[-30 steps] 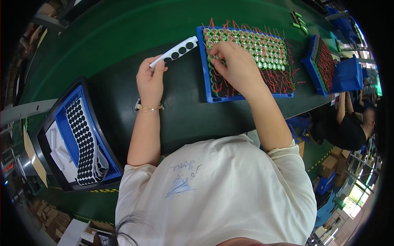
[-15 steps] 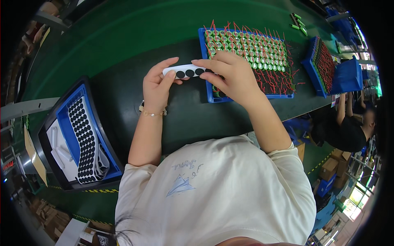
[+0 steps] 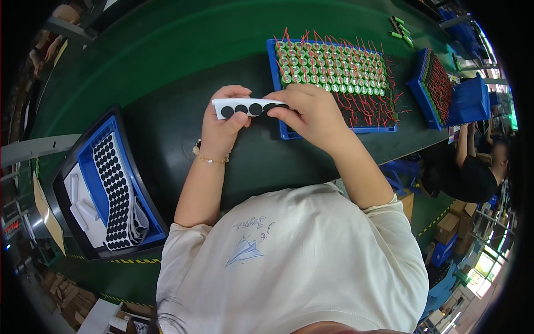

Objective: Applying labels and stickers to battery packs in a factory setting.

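My left hand [image 3: 221, 125] grips a short white strip of black round stickers [image 3: 240, 106], its thumb pressed on the front and its fingers behind. At the strip's right end, the thumb and forefinger of my right hand [image 3: 317, 114] pinch around the last black discs, where the strip bends. Whether a disc has come loose there I cannot make out. Just beyond my right hand sits a blue tray [image 3: 272, 61] filled with green battery cells [image 3: 334, 67] standing upright in rows, with red wires rising from them. My right hand covers the tray's near left part.
At the left, a black bin [image 3: 69, 222] holds a blue tray [image 3: 88, 158] with a folded sheet of black round stickers [image 3: 117, 183]. A second wired cell tray [image 3: 417, 92] and a blue bin [image 3: 473, 103] stand right. Loose green cells [image 3: 401, 32] lie far right. Another person [image 3: 470, 175] works beyond.
The strip has shifted slightly left and nearer, and its right end now bends down. My left thumb has moved right along it, while my right fingers have closed over its end.
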### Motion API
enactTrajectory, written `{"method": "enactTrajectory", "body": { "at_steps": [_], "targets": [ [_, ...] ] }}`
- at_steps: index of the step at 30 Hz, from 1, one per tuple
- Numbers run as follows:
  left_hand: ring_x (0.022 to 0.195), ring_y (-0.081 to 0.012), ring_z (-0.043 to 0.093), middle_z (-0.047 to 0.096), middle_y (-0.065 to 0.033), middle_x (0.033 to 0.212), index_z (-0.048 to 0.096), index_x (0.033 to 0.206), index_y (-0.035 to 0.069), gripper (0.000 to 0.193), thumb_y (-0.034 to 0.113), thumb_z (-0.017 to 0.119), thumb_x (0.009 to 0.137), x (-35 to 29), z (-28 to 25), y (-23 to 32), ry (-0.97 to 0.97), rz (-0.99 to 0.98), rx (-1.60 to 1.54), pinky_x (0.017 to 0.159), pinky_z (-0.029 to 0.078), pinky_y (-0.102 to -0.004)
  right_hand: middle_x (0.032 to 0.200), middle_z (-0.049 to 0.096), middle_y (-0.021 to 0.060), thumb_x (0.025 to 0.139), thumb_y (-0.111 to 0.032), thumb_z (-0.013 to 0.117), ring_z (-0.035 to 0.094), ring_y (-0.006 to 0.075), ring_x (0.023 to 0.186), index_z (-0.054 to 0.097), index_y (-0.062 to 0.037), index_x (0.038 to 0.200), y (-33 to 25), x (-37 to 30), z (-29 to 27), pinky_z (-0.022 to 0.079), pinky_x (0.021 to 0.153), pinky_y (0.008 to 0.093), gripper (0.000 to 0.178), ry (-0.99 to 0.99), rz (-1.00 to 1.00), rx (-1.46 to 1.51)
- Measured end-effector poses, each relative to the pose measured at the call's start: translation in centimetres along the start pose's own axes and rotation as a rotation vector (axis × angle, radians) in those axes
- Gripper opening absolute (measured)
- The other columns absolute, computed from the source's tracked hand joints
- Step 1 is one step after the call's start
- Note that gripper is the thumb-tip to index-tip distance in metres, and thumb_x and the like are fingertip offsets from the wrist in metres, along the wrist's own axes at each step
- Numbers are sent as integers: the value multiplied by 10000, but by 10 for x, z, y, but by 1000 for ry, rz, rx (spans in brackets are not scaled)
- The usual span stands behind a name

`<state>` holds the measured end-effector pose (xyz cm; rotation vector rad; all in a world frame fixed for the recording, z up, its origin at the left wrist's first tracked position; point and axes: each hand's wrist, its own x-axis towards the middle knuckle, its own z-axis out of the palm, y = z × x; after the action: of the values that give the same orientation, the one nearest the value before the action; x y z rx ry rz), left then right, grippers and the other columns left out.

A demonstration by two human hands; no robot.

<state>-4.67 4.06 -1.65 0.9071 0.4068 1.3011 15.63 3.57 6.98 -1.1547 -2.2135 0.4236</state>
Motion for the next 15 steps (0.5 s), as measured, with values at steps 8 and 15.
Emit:
{"method": "enactTrajectory", "body": {
  "at_steps": [8,15],
  "targets": [
    [689,-163,611,639,-92,779,539,1201,-40,324,135,630,944,-7,10,6,114,-100,147,618,488,-269,840,656,76,797,-147,761,622,238,733,717,-99,1047,-21,5,-6,495,659,342,258,-62,270,174],
    [634,-103,605,640,-55,752,575,1153,-27,238,94,589,949,-4,20,6,181,-4,71,605,491,-225,898,619,14,690,-130,800,580,217,799,726,-163,1011,-14,6,7,490,676,325,330,164,-155,-216]
  ]
}}
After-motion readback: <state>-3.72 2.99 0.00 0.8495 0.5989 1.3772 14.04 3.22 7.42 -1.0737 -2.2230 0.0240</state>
